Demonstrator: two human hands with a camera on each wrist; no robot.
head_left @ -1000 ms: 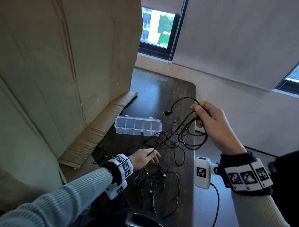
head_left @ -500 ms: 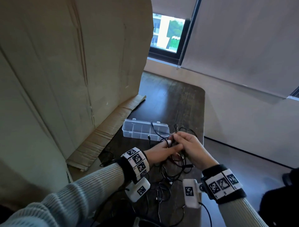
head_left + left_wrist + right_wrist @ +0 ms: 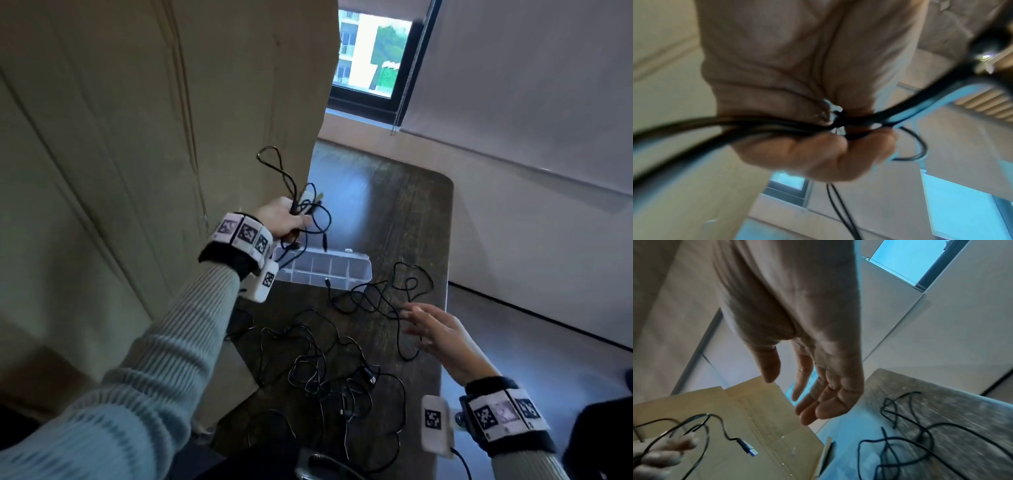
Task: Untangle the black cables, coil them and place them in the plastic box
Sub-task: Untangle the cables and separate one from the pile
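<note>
My left hand [image 3: 287,219] is raised above the clear plastic box [image 3: 329,270] and grips a loose bundle of black cable [image 3: 294,192]; loops and a plug hang from it. The left wrist view shows the fingers [image 3: 818,154] curled round that cable bundle [image 3: 849,120]. My right hand [image 3: 435,329] hovers flat with straight fingers over the table's right side, just beside a tangle of black cable [image 3: 380,294], holding nothing. More tangled cables [image 3: 329,370] lie on the dark table nearer to me. The right wrist view shows the empty palm [image 3: 830,386] above cable [image 3: 900,431].
A tall cardboard sheet [image 3: 154,137] stands along the left, close to my raised left hand. The dark wooden table [image 3: 394,205] ends at a right edge just under my right hand, with floor beyond. A window [image 3: 370,54] is at the back.
The hands, joined over the tangle half a second ago, have parted. The left hand rose up and left with a cable bundle; the right hand let go and dropped to the right, open.
</note>
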